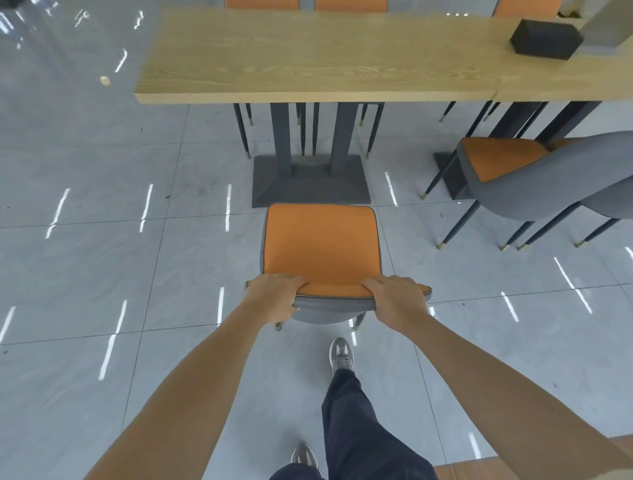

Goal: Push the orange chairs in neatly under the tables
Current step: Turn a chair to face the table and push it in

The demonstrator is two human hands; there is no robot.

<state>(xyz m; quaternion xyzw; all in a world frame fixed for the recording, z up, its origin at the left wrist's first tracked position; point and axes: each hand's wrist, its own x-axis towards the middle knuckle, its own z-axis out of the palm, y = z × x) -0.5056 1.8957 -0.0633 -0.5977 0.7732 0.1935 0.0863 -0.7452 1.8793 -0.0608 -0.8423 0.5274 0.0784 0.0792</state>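
Note:
An orange chair (322, 245) with a grey back stands on the floor in front of me, its seat facing a light wooden table (308, 58). The seat's front edge is level with the near rim of the table's dark base (310, 186), short of the tabletop. My left hand (274, 296) grips the left end of the chair's backrest top. My right hand (399, 299) grips the right end. A second orange chair (503, 159) with a grey back stands at the right, partly under the neighbouring table (561, 80).
Orange chair backs (349, 4) show beyond the table's far edge. A black box (544, 39) sits on the right table. Grey tiled floor (102, 257) spreads to the left. My shoe (340, 354) and dark trouser leg are just behind the chair.

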